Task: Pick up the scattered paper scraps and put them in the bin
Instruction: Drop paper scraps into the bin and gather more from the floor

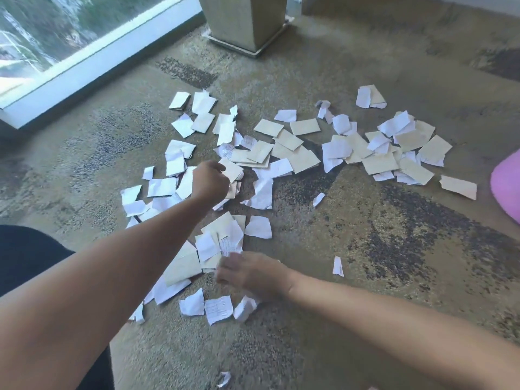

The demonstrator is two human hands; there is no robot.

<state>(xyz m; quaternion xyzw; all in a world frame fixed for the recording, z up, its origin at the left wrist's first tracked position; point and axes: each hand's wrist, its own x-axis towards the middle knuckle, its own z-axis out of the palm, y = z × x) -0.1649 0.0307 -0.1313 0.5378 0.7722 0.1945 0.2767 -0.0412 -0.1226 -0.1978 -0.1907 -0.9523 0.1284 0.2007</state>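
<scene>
The left hand point(209, 180) is extended forward over the middle of the pile, fingers curled closed into a loose fist. It grips a cream scrap point(232, 171) at its fingertips, with further scraps bunched beneath the palm. The right hand point(251, 273) is blurred. It lies palm down, low over the carpet point(365, 249), fingers pointing toward 9 o'clock and touching the edge of a near cluster of scraps point(216, 243). Whether it is pinching a scrap or merely resting flat cannot be determined.

The paper scraps point(292, 153), white and cream, are scattered over the carpet:
- At 12 o'clock from the left hand, a loose group runs up toward the window.
- At 3 o'clock from the left hand, a dense overlapping band extends to the right, ending in a thick heap point(394, 147).
- At 9 o'clock from the left hand, white scraps lie partly hidden by the forearm.
- At 6 o'clock from the right hand, three white scraps lie side by side point(218, 308).
- At 3 o'clock from the right hand, a single narrow scrap point(337, 266) lies well apart.
- One small scrap point(224, 379) lies near the bottom edge.

A pink object point(506, 187) is cut off by the right edge; its identity cannot be confirmed. A tapered pale container point(247, 21) stands on a tray at 12 o'clock. A white window frame point(92, 68) runs along the upper left.
</scene>
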